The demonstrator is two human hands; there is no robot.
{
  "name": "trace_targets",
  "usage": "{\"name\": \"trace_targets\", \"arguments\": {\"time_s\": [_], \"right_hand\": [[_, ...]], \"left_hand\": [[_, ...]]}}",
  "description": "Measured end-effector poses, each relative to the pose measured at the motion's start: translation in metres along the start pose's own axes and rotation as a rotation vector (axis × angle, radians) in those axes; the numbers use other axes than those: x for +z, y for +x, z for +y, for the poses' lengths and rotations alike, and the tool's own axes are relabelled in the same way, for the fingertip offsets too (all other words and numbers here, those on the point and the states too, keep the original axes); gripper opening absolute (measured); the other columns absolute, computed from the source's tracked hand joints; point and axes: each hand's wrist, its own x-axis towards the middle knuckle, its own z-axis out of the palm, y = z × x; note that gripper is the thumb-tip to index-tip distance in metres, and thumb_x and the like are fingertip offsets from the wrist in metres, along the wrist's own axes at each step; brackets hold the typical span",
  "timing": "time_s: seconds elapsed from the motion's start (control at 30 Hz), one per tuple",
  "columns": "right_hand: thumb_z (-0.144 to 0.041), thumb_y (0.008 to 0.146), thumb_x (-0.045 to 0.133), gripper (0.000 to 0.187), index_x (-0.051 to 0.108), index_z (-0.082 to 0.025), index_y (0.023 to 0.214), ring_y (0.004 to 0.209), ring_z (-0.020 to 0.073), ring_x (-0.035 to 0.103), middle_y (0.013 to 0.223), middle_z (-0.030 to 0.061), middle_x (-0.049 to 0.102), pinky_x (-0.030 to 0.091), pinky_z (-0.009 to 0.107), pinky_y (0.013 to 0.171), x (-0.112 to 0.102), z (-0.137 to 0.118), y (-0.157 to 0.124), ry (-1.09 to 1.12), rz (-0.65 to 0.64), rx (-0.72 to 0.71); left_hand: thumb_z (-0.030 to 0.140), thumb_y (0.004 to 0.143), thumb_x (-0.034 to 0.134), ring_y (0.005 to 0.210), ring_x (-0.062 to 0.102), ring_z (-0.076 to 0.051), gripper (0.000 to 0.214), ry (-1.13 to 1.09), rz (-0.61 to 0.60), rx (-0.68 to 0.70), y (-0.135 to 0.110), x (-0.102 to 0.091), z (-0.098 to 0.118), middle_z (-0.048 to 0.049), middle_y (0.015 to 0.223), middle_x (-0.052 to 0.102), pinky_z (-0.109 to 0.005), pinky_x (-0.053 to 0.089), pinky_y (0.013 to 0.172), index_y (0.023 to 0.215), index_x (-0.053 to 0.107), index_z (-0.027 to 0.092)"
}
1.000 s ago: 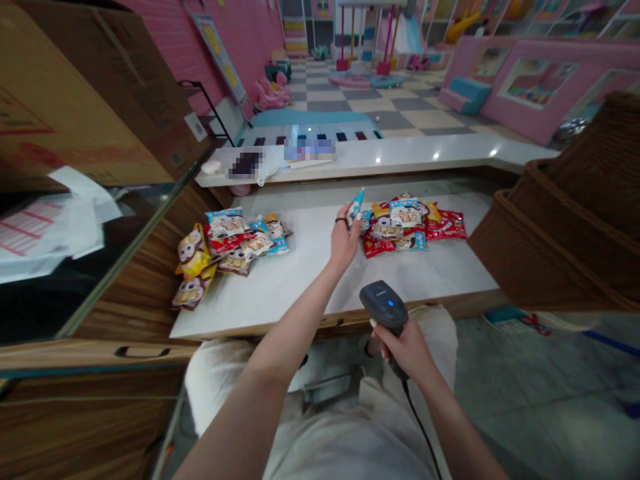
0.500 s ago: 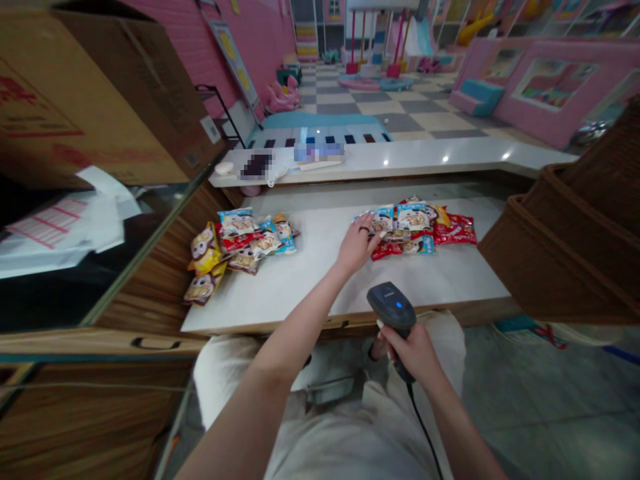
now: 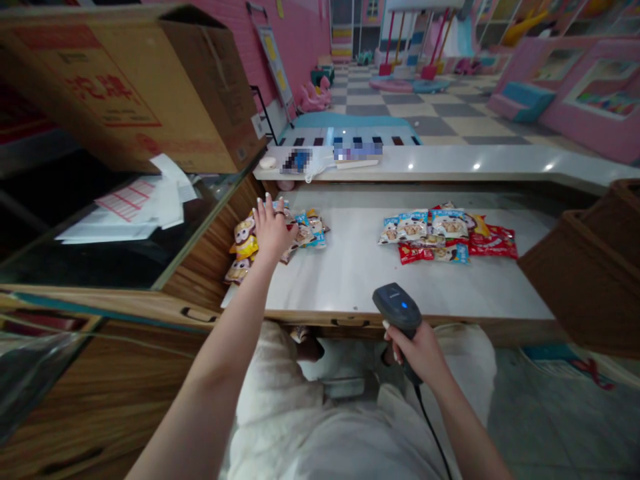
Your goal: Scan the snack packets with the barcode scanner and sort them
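Note:
My left hand rests on the left pile of snack packets at the left end of the white counter, fingers stretched out and lying over the packets. My right hand grips a dark handheld barcode scanner with a blue light, held below the counter's front edge; its cable hangs down. A second pile of snack packets, blue, red and yellow, lies on the right part of the counter, apart from both hands.
A large cardboard box and loose papers sit on the glass-topped cabinet at left. A raised white ledge runs behind the counter. Brown wicker baskets stand at right. A pink play area lies beyond.
My left hand left the right pile, where it held up a blue packet then set it down, and moved left onto the other pile. The view turned left. The scanner hand stayed put.

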Motion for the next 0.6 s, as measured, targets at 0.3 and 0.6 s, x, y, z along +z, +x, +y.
{"name": "trace_targets", "arguments": {"time_s": [0.3,0.6], "right_hand": [[-0.056,0.086,0.076,0.041,0.07,-0.02,0.067,0.035,0.0175,0.058,0.041,0.0008,0.061,0.047,0.026,0.042,0.003,-0.007,-0.002,-0.024,-0.005,-0.004],[-0.051,0.086,0.075,0.036,0.07,-0.02,0.068,0.036,0.0169,0.058,0.042,0.0005,0.061,0.047,0.026,0.044,0.006,-0.012,-0.002,-0.048,0.0,-0.015]], "left_hand": [[0.04,0.095,0.068,0.165,0.03,-0.042,0.068,-0.068,-0.096,0.029,0.006,0.011,-0.016,-0.0245,0.171,0.044,-0.056,0.022,0.135,0.154,0.058,0.007],[0.056,0.1,0.066,0.153,0.052,-0.03,0.058,-0.876,-0.004,-0.033,-0.067,0.009,0.029,-0.0133,0.156,0.064,-0.047,0.032,0.133,0.146,0.065,0.021]]}}
